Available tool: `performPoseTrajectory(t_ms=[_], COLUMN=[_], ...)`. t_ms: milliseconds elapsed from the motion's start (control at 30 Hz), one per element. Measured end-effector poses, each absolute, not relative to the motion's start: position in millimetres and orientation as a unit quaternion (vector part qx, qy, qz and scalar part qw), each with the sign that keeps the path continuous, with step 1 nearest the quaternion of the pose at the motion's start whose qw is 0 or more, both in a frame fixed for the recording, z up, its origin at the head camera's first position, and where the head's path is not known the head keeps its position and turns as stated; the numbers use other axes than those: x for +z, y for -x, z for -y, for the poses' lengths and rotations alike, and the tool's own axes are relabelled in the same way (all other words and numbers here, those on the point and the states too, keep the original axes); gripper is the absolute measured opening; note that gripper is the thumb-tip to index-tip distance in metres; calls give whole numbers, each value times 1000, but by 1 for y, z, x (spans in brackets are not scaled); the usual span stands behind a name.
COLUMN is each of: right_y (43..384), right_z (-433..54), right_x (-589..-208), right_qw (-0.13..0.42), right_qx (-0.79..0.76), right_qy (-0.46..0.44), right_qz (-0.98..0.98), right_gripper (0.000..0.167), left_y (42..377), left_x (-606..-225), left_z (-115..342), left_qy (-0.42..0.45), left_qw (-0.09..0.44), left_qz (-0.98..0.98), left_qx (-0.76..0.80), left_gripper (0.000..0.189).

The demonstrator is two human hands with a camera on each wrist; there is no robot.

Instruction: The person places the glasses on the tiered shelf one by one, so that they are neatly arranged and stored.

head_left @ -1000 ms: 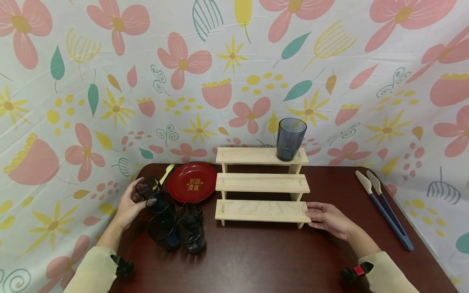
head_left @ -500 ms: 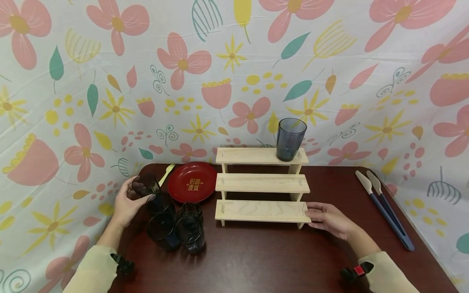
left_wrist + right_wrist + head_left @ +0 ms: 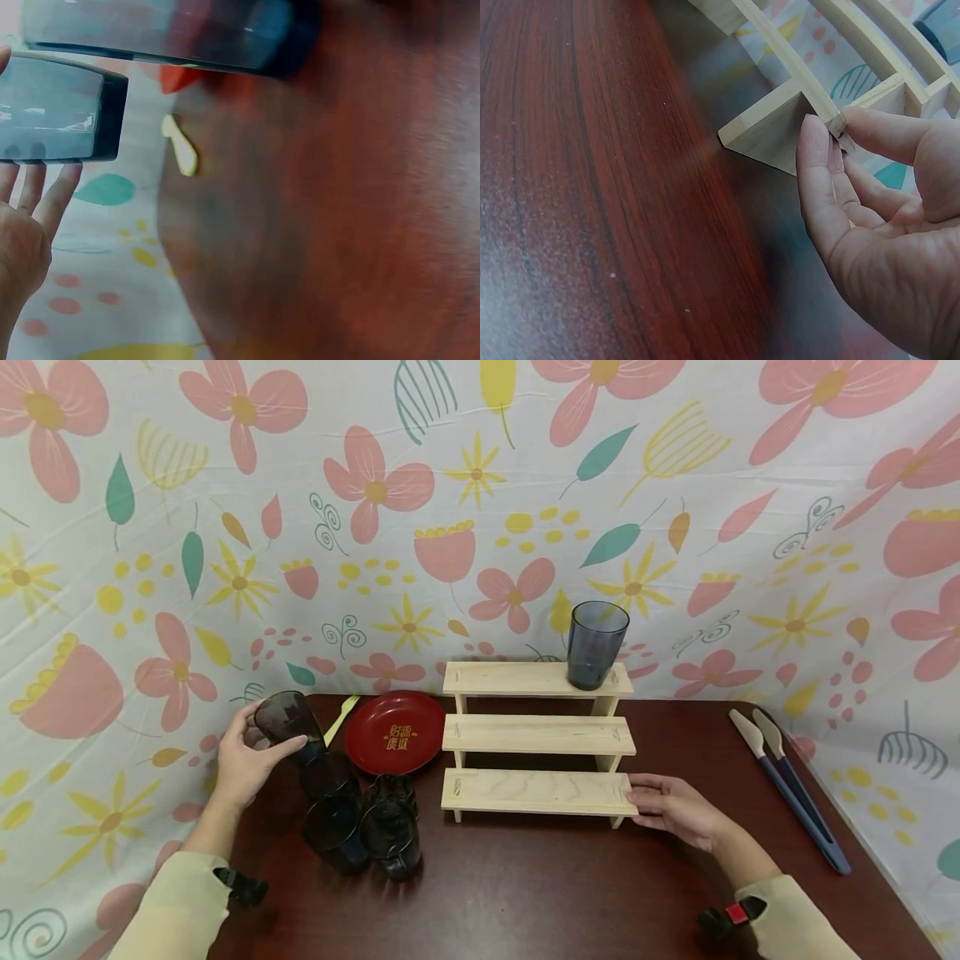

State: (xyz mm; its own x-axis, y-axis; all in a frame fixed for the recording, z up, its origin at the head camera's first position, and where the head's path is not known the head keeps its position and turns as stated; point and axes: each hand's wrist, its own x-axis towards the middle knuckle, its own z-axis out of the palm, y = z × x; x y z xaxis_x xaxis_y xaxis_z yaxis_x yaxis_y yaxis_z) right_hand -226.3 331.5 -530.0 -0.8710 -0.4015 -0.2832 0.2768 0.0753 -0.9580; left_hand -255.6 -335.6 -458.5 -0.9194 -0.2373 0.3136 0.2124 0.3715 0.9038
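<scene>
My left hand grips a dark smoky glass tumbler at the table's left side. In the left wrist view the thumb tip lies on one side of this tumbler and the fingers on the other. Several more dark glass cups stand bunched just in front of it. My right hand pinches the right end of the lowest tier of a three-tier wooden stand. The right wrist view shows thumb and fingers on both faces of the board end. A bluish tumbler stands on the top tier.
A red plate with gold characters lies left of the stand, beside a small pale-yellow fork. Blue-handled tongs rest along the right edge of the brown table. A flower-patterned cloth hangs behind.
My left hand has moved left and slightly up with the tumbler, which now tilts and stands farther from the other cups. My right hand stays on the stand.
</scene>
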Motion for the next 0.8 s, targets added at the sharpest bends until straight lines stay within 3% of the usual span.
performPoseTrajectory(t_ms=[400, 800], right_y=[226, 226], right_z=[-331, -329], right_x=[-531, -527], right_qw=[249, 248], right_qx=[-682, -683], right_qy=[47, 43], right_qz=[-686, -686], right_gripper=[64, 68], left_y=[263, 276], left_x=[-406, -363], left_z=[324, 282], left_qy=[12, 55], left_qw=[227, 238], left_qz=[791, 789], left_qx=[-569, -564], left_gripper=[79, 81])
